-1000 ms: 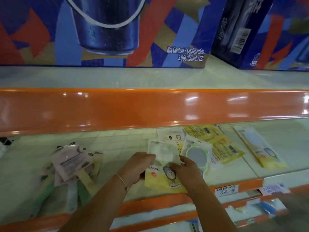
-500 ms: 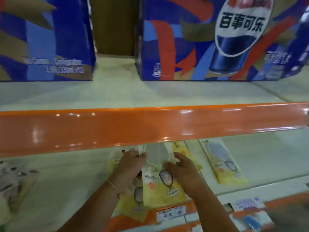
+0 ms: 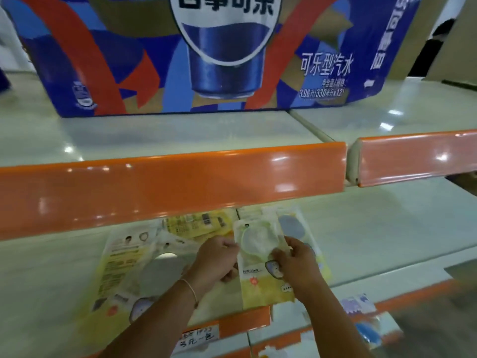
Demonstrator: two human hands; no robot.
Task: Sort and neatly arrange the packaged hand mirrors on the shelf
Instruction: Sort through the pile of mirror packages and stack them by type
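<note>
Fingers of left hand (image 3: 218,258) and right hand (image 3: 296,264) pinching opposite edges of yellow mirror packet (image 3: 260,264), lower centre of frame, likely squaring it atop packet beneath (image 3: 294,226). Loose overlapping packets (image 3: 144,262) waiting at lower left on shelf (image 3: 387,241).

Low headroom, open shelf to the right

The orange rail (image 3: 170,187) of the upper shelf overhangs the back of the lower shelf (image 3: 374,233), so reach is from the front. Mirror packets (image 3: 134,264) cover the left and centre, some overlapping; both hands fill the middle. Bare shelf lies right of the packets and at far left.
</note>
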